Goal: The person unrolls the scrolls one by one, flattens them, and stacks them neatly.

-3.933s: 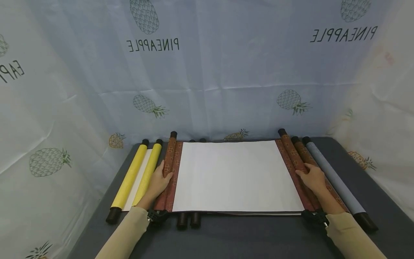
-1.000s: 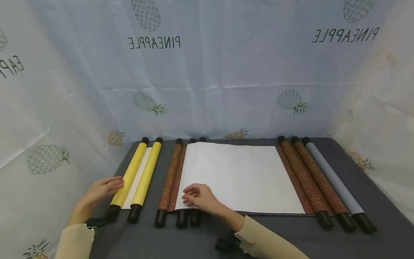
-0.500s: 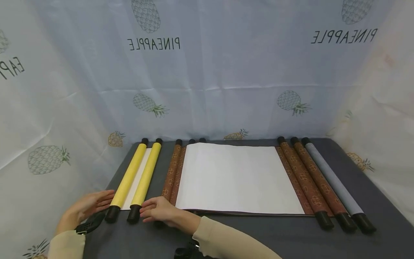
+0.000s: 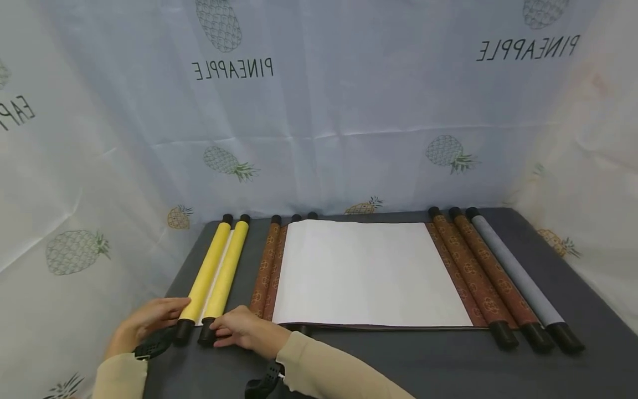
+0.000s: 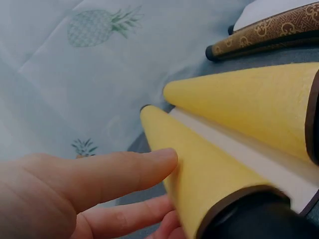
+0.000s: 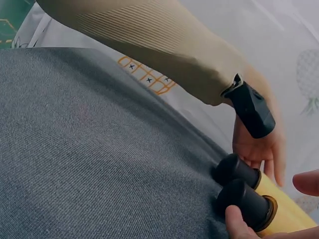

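A yellow scroll lies partly unrolled at the table's left, its two black-capped rolls side by side with a narrow white strip between them. My left hand (image 4: 158,313) touches the outer side of the left yellow roll (image 4: 206,280) near its front end, fingers mostly straight, as the left wrist view shows. Beside the front black knob (image 4: 206,332) of the right yellow roll (image 4: 229,269) is my right hand (image 4: 244,327). In the right wrist view a fingertip (image 6: 233,215) rests at that knob, and another finger stands apart above the roll.
A brown patterned scroll with a broad white sheet (image 4: 369,271) lies open mid-table, over black-ended rolls mostly hidden beneath. On the right lie another brown roll (image 4: 498,274) and a grey roll (image 4: 518,271). A pineapple-print curtain (image 4: 339,100) hangs behind the dark table (image 4: 399,366).
Both hands have left the brown scroll for the yellow one. In the last half second the left yellow roll has shifted right, narrowing the white strip, with my left hand following it.
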Demonstrator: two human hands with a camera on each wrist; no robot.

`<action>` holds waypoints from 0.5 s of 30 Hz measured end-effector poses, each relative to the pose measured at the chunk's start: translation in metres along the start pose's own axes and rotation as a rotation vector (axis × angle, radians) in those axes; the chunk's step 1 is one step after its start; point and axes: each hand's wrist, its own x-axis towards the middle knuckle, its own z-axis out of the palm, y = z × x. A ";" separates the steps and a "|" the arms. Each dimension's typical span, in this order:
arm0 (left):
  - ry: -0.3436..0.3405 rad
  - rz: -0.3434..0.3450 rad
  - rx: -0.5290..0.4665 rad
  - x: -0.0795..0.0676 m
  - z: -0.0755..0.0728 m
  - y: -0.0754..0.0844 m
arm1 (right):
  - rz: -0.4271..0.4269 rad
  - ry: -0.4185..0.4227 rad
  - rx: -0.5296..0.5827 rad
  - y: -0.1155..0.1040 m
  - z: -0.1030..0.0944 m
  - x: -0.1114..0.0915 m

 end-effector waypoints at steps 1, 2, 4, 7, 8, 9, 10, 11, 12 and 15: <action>-0.012 0.009 -0.005 0.000 0.001 0.000 | 0.013 -0.002 0.012 0.000 0.000 0.001; -0.025 0.020 -0.011 -0.001 0.001 0.001 | 0.025 -0.005 0.022 0.001 0.000 0.001; -0.050 0.045 -0.020 -0.001 0.002 0.001 | 0.051 -0.003 0.031 0.002 0.000 0.002; -0.047 0.057 -0.025 -0.001 0.004 0.003 | 0.070 -0.009 0.029 0.001 0.002 0.004; -0.042 0.061 -0.022 -0.001 0.005 0.003 | 0.070 -0.004 0.029 0.001 0.002 0.005; -0.034 0.059 -0.022 0.000 0.006 0.004 | 0.066 0.007 0.032 0.000 0.004 0.005; -0.035 0.062 -0.019 0.001 0.008 0.005 | 0.050 0.025 0.027 0.000 0.005 0.005; -0.044 0.069 -0.019 0.002 0.010 0.006 | 0.032 0.048 0.017 0.000 0.007 0.005; -0.055 0.077 -0.018 0.003 0.011 0.007 | 0.012 0.077 0.002 -0.001 0.008 0.005; -0.121 0.124 -0.032 0.004 0.016 0.009 | -0.056 0.159 -0.092 -0.003 0.011 0.000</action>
